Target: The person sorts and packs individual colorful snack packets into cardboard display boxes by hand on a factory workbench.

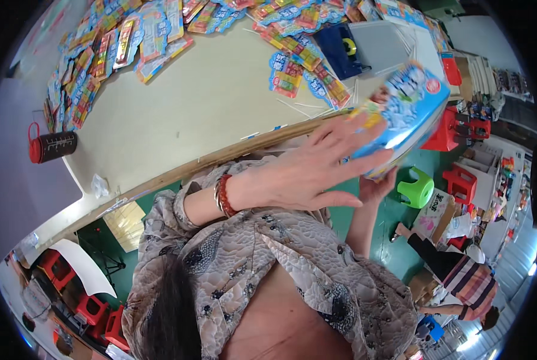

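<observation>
A blue printed carton box [413,111] is held tilted off the table's right front corner, slightly blurred. My right hand [377,187] grips it from below at its lower end, with part of the fingers hidden. My left hand [316,162], with a red bead bracelet and a bangle at the wrist, reaches across toward the box. Its fingers are stretched and spread over the near side of the box; whether they press on it I cannot tell. Beyond the box lie colourful blister packs [286,75] and thin white sticks [301,107] on the table.
More packs [154,36] are heaped along the back and left of the pale table [184,102]. A dark bottle [52,147] with a red cap stands at the left. A navy pouch [339,51] lies far right. Stools, including a green one [416,188], and another person [460,270] are to the right.
</observation>
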Motion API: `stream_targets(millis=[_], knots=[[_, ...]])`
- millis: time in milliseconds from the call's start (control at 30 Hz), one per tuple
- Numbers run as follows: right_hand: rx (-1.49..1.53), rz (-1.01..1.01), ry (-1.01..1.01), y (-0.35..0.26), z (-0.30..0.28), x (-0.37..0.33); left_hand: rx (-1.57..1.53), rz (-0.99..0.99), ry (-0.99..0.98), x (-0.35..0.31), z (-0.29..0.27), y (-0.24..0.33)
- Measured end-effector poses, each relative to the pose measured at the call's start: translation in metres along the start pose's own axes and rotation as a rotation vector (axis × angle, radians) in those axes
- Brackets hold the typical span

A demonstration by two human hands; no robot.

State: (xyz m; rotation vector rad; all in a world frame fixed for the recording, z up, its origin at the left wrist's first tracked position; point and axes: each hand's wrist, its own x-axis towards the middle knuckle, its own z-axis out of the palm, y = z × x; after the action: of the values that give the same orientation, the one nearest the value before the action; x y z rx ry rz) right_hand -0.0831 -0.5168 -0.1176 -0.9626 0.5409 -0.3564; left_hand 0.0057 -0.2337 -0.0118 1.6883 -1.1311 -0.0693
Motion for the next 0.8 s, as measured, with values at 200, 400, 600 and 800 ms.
stream_targets(millis=[200,400,600,800], knots=[[0.024,-0.089,0.166,-0.038,-0.072,0.004,-0.116,0.008,0.014,-0.024,0.005,-0.027],[0.018,-0.029,0.255,-0.024,-0.071,0.015,-0.146,-0.246,0.186,-0.043,-0.017,-0.035],[-0.020,-0.024,0.319,-0.019,-0.060,0.018,-0.111,-0.301,0.278,-0.046,-0.021,-0.038],[-0.234,-0.002,0.403,-0.015,-0.046,0.017,-0.140,-0.282,0.316,-0.040,-0.023,-0.035]])
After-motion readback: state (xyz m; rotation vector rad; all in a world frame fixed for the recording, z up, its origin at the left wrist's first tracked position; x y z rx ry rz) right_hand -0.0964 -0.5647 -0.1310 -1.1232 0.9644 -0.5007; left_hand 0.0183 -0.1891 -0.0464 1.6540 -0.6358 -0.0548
